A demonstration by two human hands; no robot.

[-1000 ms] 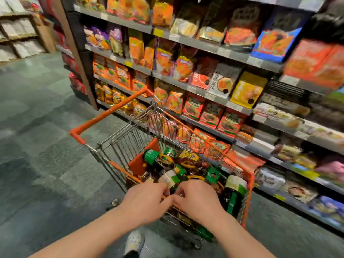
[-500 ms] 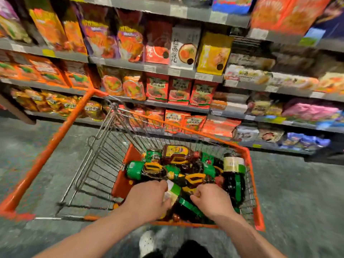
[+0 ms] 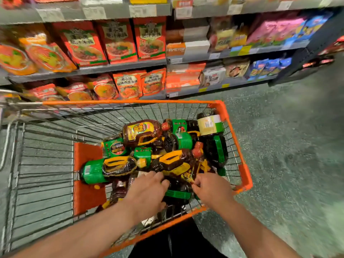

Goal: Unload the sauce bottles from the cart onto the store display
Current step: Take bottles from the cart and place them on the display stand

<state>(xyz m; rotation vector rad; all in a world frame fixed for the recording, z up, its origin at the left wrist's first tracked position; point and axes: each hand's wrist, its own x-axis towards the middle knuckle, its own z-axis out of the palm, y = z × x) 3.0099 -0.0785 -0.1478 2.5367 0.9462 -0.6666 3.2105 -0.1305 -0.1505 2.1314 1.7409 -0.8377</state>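
Observation:
Several dark sauce bottles point(image 3: 167, 146) with green and yellow labels and handles lie piled in the right half of an orange-rimmed wire cart point(image 3: 242, 164). Both my hands reach into the near end of the pile. My left hand point(image 3: 147, 192) curls its fingers over a dark bottle with a green handle point(image 3: 176, 194). My right hand point(image 3: 212, 189) pinches the end of a yellow-labelled bottle point(image 3: 178, 168) just beside it. What lies under my palms is hidden. The store display point(image 3: 121, 67) of grey shelves stands just beyond the cart's far side.
The shelves hold red and orange food packets point(image 3: 119, 41) on the left and pink and blue packs point(image 3: 270, 32) on the right. An orange panel point(image 3: 87, 183) lies on the cart floor. Green-grey floor point(image 3: 288, 146) opens to the right of the cart.
The view has swung right and down, so the cart now fills the frame with the shelves close behind it. Both hands stay in the near end of the pile, slightly further apart.

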